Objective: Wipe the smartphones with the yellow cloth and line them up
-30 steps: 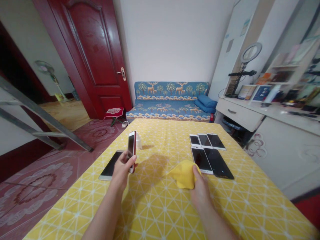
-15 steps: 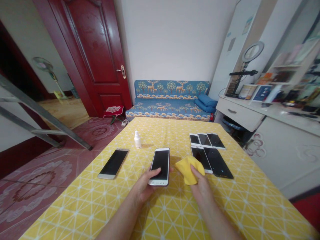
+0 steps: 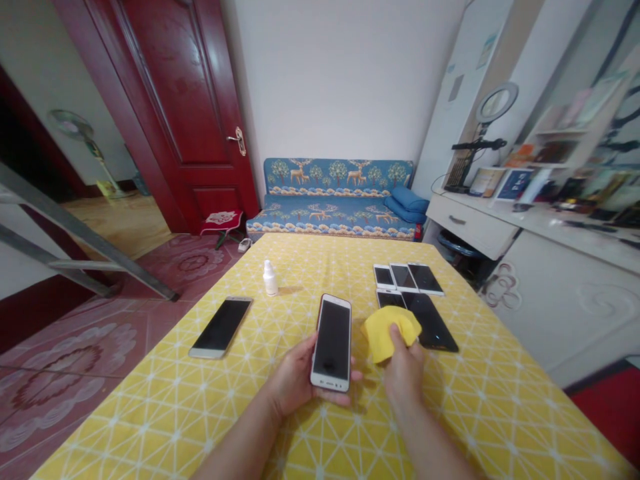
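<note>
My left hand (image 3: 303, 385) holds a white-fronted smartphone (image 3: 332, 343) upright on its palm, with the dark screen facing me. My right hand (image 3: 404, 371) grips a bunched yellow cloth (image 3: 385, 333) just right of that phone. The cloth sits close above a black-screened phone (image 3: 430, 323) and a white phone (image 3: 391, 299), hiding the white phone's lower part. Above them lie several more white phones (image 3: 403, 277). A gold-edged phone (image 3: 221, 327) lies flat to the left, and a small white dropper bottle (image 3: 270, 279) stands behind it.
A yellow patterned tablecloth (image 3: 320, 257) covers the table. Beyond it stand a blue deer-patterned sofa (image 3: 330, 200) and a dark red door (image 3: 170, 113). A white desk with a ring light (image 3: 496, 103) is at right, and a metal ladder (image 3: 75, 247) leans at left.
The left hand has turned the phone from edge-on to screen toward me and lifted it slightly. The right hand has bunched the cloth tighter and moved it right, over the phones.
</note>
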`<state>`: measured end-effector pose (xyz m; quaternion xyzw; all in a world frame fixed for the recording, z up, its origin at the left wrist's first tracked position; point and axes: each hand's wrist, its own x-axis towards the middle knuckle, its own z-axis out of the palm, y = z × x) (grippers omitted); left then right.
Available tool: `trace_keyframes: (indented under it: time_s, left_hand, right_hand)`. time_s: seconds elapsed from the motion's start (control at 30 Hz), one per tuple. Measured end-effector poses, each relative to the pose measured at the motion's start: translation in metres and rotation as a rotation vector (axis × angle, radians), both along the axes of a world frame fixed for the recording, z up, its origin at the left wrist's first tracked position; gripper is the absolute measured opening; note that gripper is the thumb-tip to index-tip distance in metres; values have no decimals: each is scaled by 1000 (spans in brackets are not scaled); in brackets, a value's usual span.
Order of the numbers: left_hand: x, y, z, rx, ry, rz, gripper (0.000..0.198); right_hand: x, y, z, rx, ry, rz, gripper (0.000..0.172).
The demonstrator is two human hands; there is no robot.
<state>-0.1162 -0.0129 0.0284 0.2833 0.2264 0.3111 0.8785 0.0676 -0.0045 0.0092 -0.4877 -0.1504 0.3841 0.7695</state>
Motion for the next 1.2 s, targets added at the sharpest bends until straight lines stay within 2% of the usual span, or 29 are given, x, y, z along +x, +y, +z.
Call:
trace_keyframes:
  time_s: [0.13,0.27,0.4,0.77,1.0,1.2]
  left_hand:
    - [5,-4,-2,27,2,-64,63]
    - [8,-6,-7,36,-17,-132,65]
    - [9,-6,-10,32,-39,-151,60]
    - [7,-11,-10,180,41,-191,51]
    - [8,-13,-3,252,78,-183,60]
    - [14,-14,0,145,101,-72,67]
  right_hand:
    - [-4,-6,-1,-24,-359,84,39]
    - [-13,-12,0,21,-702,204,31]
    - [-18,-12,-1,94,-904,181,30]
    - [-24,-16,6,254,-1062,174,30]
    - [-22,-25,16,379,-1197,216,30]
    - [-33,-38,19,444,-1234,318,25]
